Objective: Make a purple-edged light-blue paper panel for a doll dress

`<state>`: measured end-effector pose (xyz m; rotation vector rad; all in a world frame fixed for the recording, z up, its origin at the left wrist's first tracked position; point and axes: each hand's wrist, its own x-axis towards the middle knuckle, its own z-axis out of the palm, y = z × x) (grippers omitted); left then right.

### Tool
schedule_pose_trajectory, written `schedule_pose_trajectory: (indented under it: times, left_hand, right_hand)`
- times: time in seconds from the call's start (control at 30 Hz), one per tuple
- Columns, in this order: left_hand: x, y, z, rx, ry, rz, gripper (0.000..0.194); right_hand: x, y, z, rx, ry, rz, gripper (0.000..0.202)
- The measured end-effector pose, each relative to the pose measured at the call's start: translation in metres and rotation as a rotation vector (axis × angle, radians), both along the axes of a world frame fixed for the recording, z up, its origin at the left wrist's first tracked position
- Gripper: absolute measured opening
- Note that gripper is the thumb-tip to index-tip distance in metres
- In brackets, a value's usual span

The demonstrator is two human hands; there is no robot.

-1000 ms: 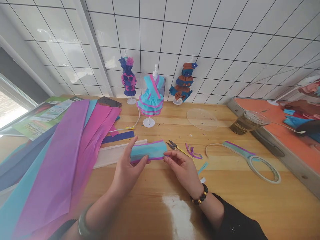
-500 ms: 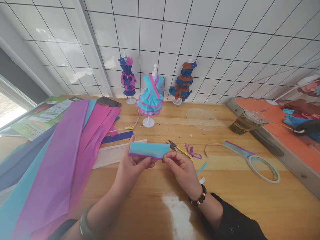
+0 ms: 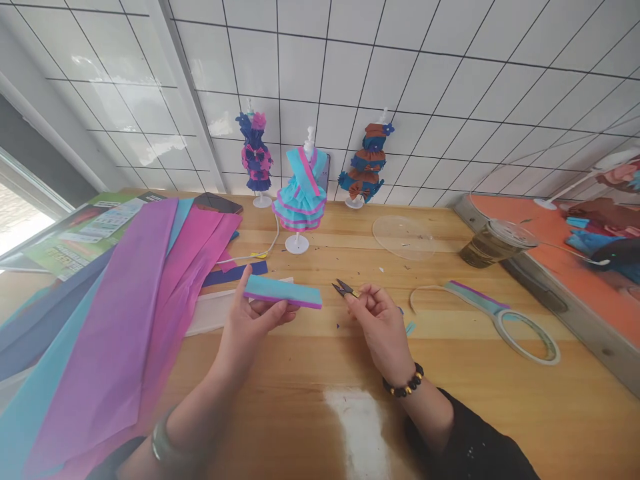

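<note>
My left hand (image 3: 250,323) pinches the left part of a folded blue paper strip (image 3: 285,291) with a purple lower edge, held above the table. To its right, my right hand (image 3: 377,323) has its fingers closed at small dark-bladed snips (image 3: 346,289); the blades point left, and the handles are mostly hidden by the fingers. A gap lies between the strip's free end and the blades. Behind the strip stands a small dress form in a blue and pink ruffled dress (image 3: 300,193).
Large purple (image 3: 107,320) and pink sheets cover the left side. Two more dressed forms stand by the tiled wall. A tape roll (image 3: 553,350), a lidded cup (image 3: 493,245) and a clear disc (image 3: 404,238) are on the right.
My right hand has let go of the strip, moved right and closed at the snips. My left hand has shifted slightly left with the strip, whose right end now hangs free.
</note>
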<state>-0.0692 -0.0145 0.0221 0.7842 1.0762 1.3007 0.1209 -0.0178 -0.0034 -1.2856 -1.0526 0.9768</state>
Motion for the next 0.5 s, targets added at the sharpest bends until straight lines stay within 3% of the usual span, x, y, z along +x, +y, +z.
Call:
schedule_pose_trajectory:
  times: [0.13,0.23,0.3,0.5]
  left_hand:
    - [-0.001,-0.001,0.001,-0.025,-0.011,-0.038,0.103]
    - [0.001,-0.002,0.001,-0.035,-0.006,-0.085,0.104]
    - [0.002,-0.003,-0.001,-0.035,-0.005,-0.130,0.106]
    - [0.006,-0.005,-0.006,-0.010,0.063,-0.174,0.103]
  right_hand:
    - [-0.001,-0.002,-0.002,0.112,-0.213,0.120,0.062]
    - [-0.006,-0.009,0.000,0.225,-0.500,0.281,0.062]
    - [-0.010,-0.014,0.001,0.250,-0.572,0.389,0.058]
    - [-0.013,-0.019,0.004,0.074,-0.227,0.567,0.058]
